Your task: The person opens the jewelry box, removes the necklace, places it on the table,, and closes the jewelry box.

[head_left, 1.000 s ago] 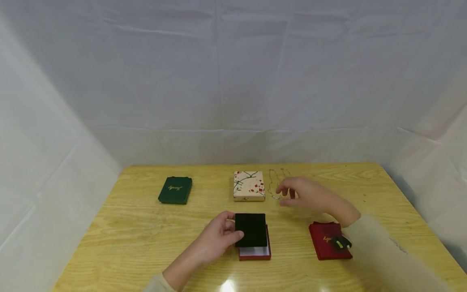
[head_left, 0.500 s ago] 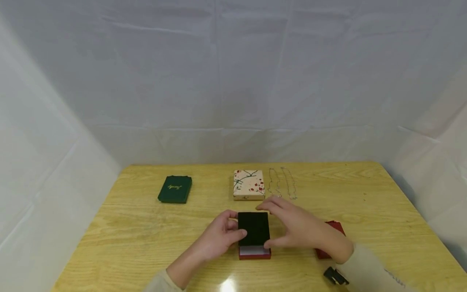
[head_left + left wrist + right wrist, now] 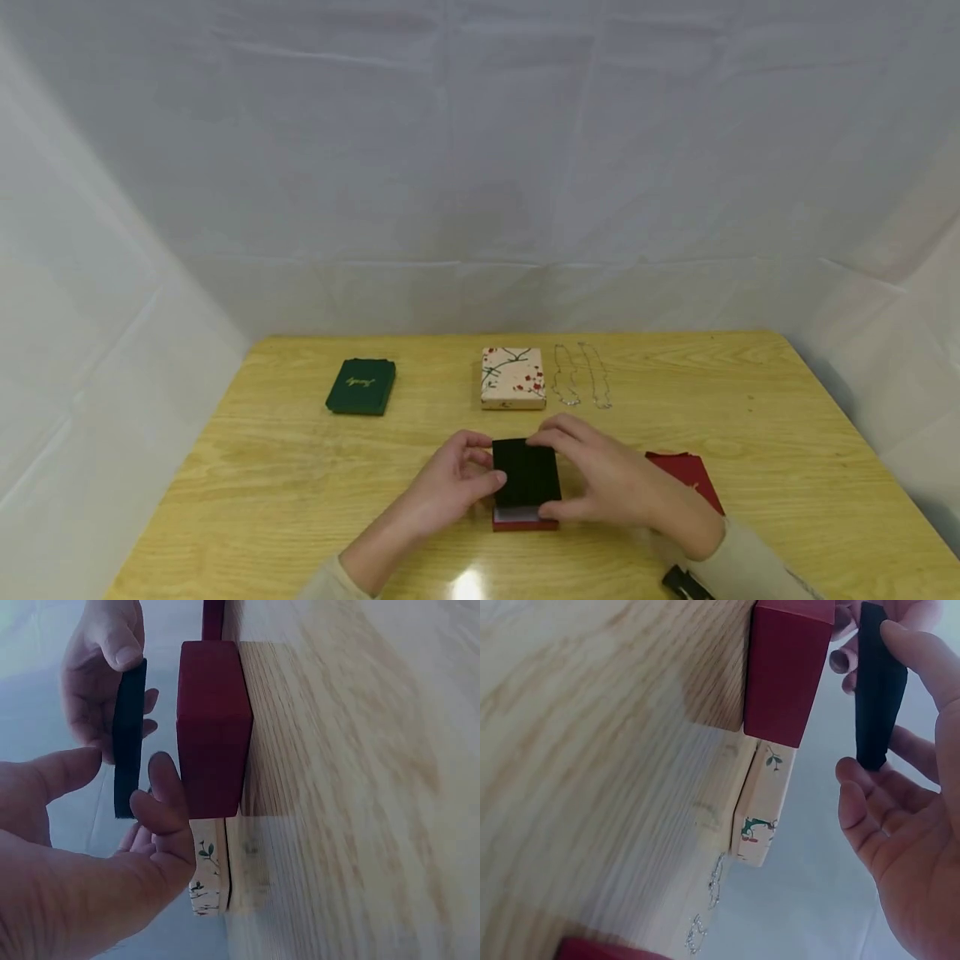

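Note:
A flat, square black velvet pad [image 3: 527, 473] hovers just above an open red box [image 3: 525, 526] whose pale inside shows at the near edge. Pinching the pad's left side is my left hand [image 3: 457, 479], thumb on top and fingers below. My right hand [image 3: 611, 479] grips the right side, its thumb at the near corner and its fingers at the far edge. Seen edge-on in the left wrist view, the pad [image 3: 129, 742] stands apart from the red box [image 3: 214, 720]. The right wrist view also has a gap between the pad [image 3: 881, 682] and the box.
Behind the red box lies a cream box with a floral branch print [image 3: 513, 379]. Two thin chain necklaces [image 3: 596, 375] lie to its right. A green pouch [image 3: 361, 387] with gold lettering rests at left. A red pouch [image 3: 686, 475] is partly hidden by my right forearm.
My right hand has come from beside the necklaces to the pad and taken hold of its right side. The pad, in my left hand, has shifted slightly right over the red box.

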### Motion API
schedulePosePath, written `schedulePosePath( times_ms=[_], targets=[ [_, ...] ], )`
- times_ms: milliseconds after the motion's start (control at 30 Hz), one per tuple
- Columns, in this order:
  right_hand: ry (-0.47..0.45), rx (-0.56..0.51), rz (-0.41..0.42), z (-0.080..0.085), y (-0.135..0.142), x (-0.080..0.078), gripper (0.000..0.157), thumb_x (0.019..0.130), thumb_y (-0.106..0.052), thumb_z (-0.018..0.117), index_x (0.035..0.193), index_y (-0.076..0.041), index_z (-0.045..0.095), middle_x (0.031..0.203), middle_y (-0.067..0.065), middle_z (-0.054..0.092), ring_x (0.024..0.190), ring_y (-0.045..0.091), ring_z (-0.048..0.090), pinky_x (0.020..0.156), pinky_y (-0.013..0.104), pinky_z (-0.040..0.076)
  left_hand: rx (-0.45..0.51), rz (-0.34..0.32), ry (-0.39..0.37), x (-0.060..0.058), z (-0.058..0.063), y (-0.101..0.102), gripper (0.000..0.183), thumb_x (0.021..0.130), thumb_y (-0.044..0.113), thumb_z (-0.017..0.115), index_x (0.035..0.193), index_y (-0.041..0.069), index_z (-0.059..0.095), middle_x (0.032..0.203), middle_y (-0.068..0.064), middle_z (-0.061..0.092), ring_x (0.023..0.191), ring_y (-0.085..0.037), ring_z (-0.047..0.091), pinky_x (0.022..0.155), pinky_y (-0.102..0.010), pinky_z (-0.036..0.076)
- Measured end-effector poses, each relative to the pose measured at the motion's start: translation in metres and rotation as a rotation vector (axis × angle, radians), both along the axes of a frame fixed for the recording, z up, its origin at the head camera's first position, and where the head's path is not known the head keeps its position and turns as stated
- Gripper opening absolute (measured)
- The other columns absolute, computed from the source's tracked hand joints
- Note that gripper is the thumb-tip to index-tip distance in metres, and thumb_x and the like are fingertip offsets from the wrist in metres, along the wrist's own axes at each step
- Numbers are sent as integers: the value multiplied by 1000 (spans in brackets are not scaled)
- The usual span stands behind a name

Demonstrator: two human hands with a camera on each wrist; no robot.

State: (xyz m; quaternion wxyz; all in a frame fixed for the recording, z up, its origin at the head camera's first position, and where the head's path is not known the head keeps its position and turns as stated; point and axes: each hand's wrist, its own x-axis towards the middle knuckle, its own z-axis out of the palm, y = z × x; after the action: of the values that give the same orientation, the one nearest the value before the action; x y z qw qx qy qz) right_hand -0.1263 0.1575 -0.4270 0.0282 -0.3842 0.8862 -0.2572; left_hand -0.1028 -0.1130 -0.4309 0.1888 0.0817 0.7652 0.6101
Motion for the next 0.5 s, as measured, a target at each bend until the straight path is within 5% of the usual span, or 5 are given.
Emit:
schedulePosePath(
  times_ms=[200, 500],
  targets=[
    [-19, -11, 5, 0, 6, 1, 67, 87, -47, 88, 143, -21, 60, 139, -11, 51, 119, 9, 55, 100, 39, 56, -89, 8, 58, 0, 0, -7, 69, 93, 24, 84, 145, -2, 49, 132, -15, 58, 94, -23, 61, 69, -36, 53],
    [-21, 28, 12, 2, 12, 3, 62, 89, -53, 84, 138, -20, 65, 132, -14, 52, 113, 7, 55, 98, 37, 56, -317, -116, 184, 1, -7, -13, 100, 78, 35, 95, 158, 6, 42, 148, -10, 46, 108, -24, 54, 85, -41, 51]
  ],
)
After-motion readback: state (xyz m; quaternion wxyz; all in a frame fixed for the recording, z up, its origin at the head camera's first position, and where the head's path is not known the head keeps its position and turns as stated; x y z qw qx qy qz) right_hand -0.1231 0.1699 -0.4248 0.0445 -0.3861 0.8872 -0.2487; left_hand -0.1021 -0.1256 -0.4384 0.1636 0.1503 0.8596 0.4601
